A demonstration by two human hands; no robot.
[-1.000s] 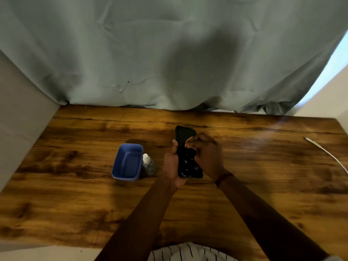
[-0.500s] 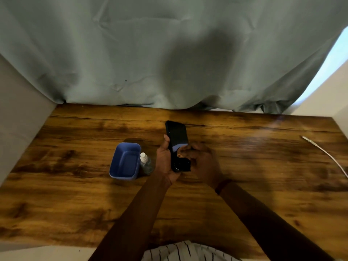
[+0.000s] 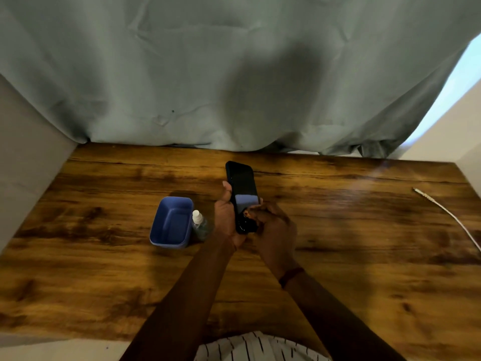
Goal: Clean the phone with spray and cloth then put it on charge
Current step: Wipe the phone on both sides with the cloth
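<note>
Phone (image 3: 242, 188), centre frame above the surface (image 3: 364, 230): left hand (image 3: 226, 217) fingers clamped along its edge; right hand (image 3: 273, 230) fingers pinched together at its lower end, cloth not discernible. Advice: steady grip, light wiping strokes; spray bottle (image 3: 199, 225) left, cable (image 3: 447, 214) far right.

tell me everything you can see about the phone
The phone is a dark, glossy slab with rounded corners, its screen unlit and reflecting pale light. It is held above the wooden table, top end pointing away. The left hand grips its left edge; the right hand works at its lower end.
</note>
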